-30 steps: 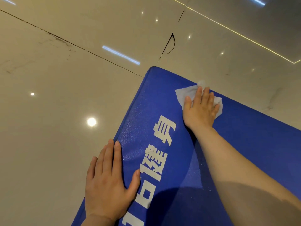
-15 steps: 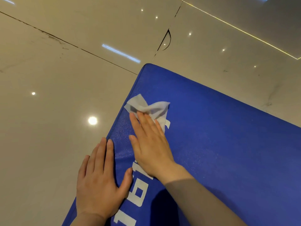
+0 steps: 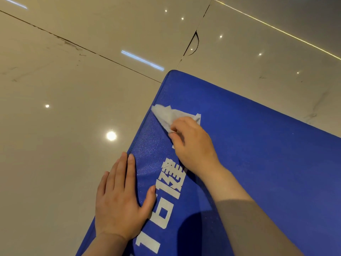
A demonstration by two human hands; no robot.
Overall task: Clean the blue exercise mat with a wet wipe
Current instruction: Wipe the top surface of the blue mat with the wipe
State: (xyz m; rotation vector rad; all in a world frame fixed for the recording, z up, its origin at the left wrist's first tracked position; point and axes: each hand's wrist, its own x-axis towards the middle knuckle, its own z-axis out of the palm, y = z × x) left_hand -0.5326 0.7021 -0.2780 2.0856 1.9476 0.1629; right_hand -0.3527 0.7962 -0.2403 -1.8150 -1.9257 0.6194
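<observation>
The right hand's fingers are curling over and bunching the wet wipe, gripping it against the blue exercise mat close to its left edge, near the far corner. The left hand is lying flat with fingers released, straddling that edge, thumb on the mat and the other fingers on the tiled floor. Judging by this, wiping is under way; no wet sheen is showing which areas are finished, and much of the mat probably remains.
</observation>
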